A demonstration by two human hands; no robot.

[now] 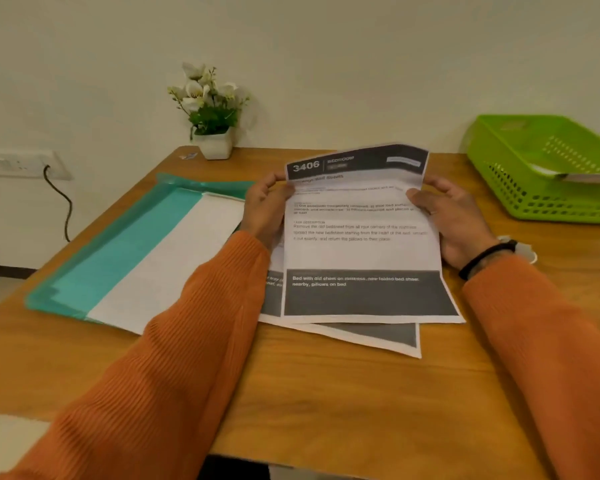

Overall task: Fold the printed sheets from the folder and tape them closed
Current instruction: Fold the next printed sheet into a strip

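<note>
A printed sheet point(361, 251) with a dark header reading 3406 lies in front of me, its far end lifted off the table. My left hand point(267, 209) pinches its upper left edge. At the upper right edge my right hand point(454, 216) grips it with the thumb on the printed face. Another printed sheet point(371, 336) lies flat underneath, skewed to the left. An open teal folder point(118, 251) with white paper point(174, 268) inside lies to the left on the wooden table point(326, 393).
A green plastic basket point(541, 168) holding some paper stands at the back right. A small white pot of flowers point(212, 112) stands at the table's far edge by the wall. A wall socket with a black cable point(61, 202) is at the left.
</note>
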